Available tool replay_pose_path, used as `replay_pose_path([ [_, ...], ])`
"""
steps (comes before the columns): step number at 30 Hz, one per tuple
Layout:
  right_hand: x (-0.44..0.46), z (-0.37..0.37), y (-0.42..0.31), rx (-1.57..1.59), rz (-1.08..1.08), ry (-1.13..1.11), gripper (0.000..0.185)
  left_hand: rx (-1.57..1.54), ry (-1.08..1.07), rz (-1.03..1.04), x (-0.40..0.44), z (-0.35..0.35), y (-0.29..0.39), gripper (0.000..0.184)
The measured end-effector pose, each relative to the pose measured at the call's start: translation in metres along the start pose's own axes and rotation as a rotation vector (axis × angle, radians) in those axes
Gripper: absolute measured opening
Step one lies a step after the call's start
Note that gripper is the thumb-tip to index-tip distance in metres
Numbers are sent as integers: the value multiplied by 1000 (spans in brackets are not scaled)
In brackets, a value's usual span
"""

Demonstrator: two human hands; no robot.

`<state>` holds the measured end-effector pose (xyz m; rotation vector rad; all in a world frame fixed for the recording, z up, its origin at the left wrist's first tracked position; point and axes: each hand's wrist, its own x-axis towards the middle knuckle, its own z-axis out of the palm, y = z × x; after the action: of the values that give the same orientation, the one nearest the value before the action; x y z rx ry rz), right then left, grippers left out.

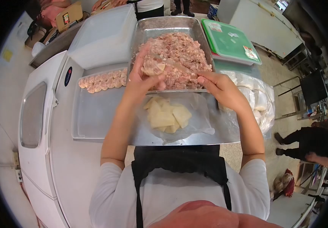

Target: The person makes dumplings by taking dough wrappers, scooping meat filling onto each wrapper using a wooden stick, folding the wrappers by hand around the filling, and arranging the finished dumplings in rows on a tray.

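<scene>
My left hand (138, 79) is closed around a meat-filled dumpling (153, 68), held up over the near left part of a metal tray (167, 23). Raw minced meat (181, 45) fills much of that tray. In my right hand (218, 84) is a thin, flat spreading tool (181, 68); its blade reaches left toward the dumpling, and its exact kind is hard to make out. Below both hands, pale dumpling wrappers (167, 116) lie in a loose pile on a clear plastic sheet (202, 121). Rows of filled dumplings (103, 80) sit on a flat translucent tray (95, 116) at the left.
Stacked translucent containers (101, 36) stand at the back left. A green-lidded container (230, 38) is at the back right, above a plastic bag of white packets (259, 99). A white freezer (67, 159) borders the left side. Other people stand at the back and right.
</scene>
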<state>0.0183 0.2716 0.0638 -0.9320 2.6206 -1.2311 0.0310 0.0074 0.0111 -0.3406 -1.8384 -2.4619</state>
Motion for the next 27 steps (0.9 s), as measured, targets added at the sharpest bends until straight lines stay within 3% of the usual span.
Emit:
replay_pose_path([
  [2, -8, -8, -1, -17, -51, -62, 31, 413, 20, 176, 1, -1, -1, 64],
  [4, -12, -12, -7, -52, -84, -118, 31, 632, -45, 315, 5, -2, 4, 57],
  [6, -16, -13, -13, -103, -87, -165, 30, 646, -228, 328, 6, -3, 14, 47],
  [9, -19, 10, 8, -56, -273, 5, 28, 652, -362, 250, 7, -7, 23, 38],
  [12, -6, -8, 40, -81, -284, -119, 28, 954, -332, 65, 5, 2, 36, 41],
  [16, -9, -36, 32, -139, -94, -114, 28, 931, -191, 236, 4, -4, 12, 38],
  [19, -11, -5, 28, -116, -253, -8, 28, 832, -198, 236, 3, -1, 13, 36],
  [20, -12, 11, 36, -20, -252, -7, 28, 809, -230, 240, 4, -1, 15, 36],
  [24, 0, 13, 45, -121, -216, -45, 29, 918, -305, 255, 10, -10, 10, 34],
  [27, 9, 2, 41, -334, -125, 6, 27, 883, -84, -30, 14, -21, -7, 36],
])
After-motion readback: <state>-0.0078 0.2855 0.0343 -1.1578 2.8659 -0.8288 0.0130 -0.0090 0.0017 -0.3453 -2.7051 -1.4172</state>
